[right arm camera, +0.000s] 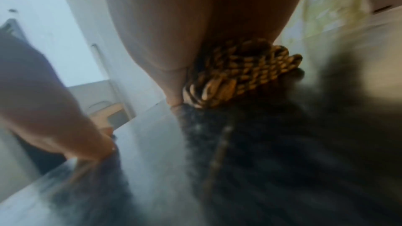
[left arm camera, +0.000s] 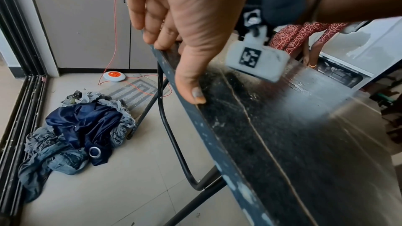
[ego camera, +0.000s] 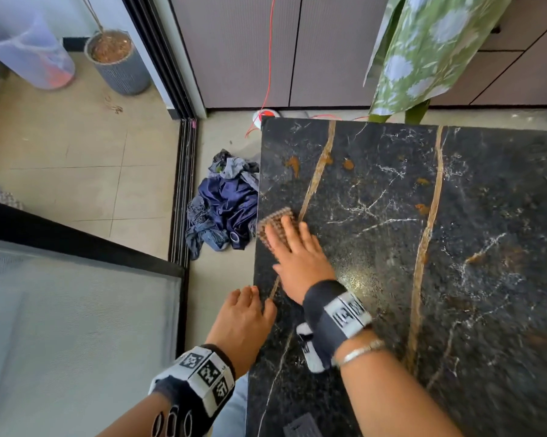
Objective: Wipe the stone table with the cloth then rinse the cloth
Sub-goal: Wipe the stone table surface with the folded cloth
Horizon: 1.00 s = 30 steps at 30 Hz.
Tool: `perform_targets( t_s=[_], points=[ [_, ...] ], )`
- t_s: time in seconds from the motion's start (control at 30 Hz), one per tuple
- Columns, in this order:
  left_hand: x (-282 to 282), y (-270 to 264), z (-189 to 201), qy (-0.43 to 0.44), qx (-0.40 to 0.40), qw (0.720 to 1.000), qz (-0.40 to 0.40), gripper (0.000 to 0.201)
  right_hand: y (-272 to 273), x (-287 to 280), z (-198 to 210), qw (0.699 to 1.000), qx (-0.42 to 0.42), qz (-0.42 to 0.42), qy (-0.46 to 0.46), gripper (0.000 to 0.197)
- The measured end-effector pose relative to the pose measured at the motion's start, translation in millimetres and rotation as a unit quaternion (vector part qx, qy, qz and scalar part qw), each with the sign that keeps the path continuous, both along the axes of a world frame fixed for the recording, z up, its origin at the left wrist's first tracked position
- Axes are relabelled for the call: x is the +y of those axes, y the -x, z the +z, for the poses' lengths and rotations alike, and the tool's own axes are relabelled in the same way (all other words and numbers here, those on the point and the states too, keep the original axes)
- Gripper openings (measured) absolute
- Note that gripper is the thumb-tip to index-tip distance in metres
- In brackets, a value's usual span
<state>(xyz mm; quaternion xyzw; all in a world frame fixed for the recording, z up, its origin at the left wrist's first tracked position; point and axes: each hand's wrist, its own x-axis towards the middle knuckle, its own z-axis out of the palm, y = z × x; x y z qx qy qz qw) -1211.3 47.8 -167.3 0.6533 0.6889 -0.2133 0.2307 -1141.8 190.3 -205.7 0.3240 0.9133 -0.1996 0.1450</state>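
The right hand (ego camera: 300,260) lies flat, fingers straight, pressing the brown woven cloth (ego camera: 273,225) onto the dark stone desk (ego camera: 486,279) right at its left edge. The left hand (ego camera: 243,323) grips that same edge nearer the person, thumb on top and fingers curled underneath, steadying the desk. To wipe well, I judge the palm should keep even pressure and sweep right and away toward the orange stains (ego camera: 294,164) near the far left corner, overlapping strokes so no smear is left. The cloth looks folded small, its long axis running roughly from the left edge inward and away, partly hidden under the fingers.
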Motion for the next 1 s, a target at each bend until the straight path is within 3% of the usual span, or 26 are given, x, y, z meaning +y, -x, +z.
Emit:
perform_targets(
  t_s=[0.1, 0.23, 0.3, 0.47, 0.57, 0.77, 1.0],
  points=[
    [-3, 2, -1, -0.003, 0.014, 1.0, 0.001, 0.085, -30, 22, 3, 0.99, -0.026, -0.14, -0.01, 0.072],
    [-8, 7, -2, 0.006, -0.002, 1.0, 0.013, 0.094, -11, 74, 7, 0.963, -0.054, -0.262, -0.026, 0.078],
    [-8, 9, -4, -0.009, 0.002, 1.0, 0.023, 0.091, 14, 88, 8, 0.969, -0.06, -0.24, -0.013, 0.08],
    [4, 13, -7, -0.016, -0.01, 0.999, 0.031, 0.09, 60, 45, 8, 0.999, -0.036, -0.017, -0.013, 0.079],
    [12, 14, -6, -0.004, -0.001, 1.0, 0.001, 0.089, 71, 22, 3, 0.999, -0.029, 0.018, -0.026, 0.069],
    [14, 21, -4, 0.004, -0.009, 1.0, -0.013, 0.078, 90, 69, 3, 0.998, -0.021, -0.02, -0.061, 0.063],
    [14, 20, -11, 0.016, -0.036, 0.999, -0.019, 0.095, 32, 111, 10, 0.973, -0.059, -0.215, -0.064, 0.064]
  ],
)
